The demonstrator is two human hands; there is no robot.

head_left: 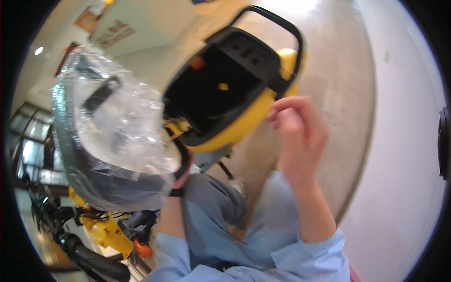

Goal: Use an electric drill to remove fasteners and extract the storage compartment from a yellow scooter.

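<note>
Your half-open, seemingly empty right hand (301,141) is hovering beside the yellow-sided, open black box (235,105), which is lying forward-left, long axis slanting away-right, inside the tan floor's (338,94) right edge; left hand (184,179) is mostly hiding by the plastic-wrapped curved seat (124,143), grip unclear.

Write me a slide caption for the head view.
Plastic-wrapped seat tipped up beside the open black compartment of a yellow scooter, right hand raised nearby.

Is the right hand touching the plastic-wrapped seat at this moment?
Apart. The head view shows the right hand well to the right of the plastic-wrapped seat, with the open black compartment between them.
</note>
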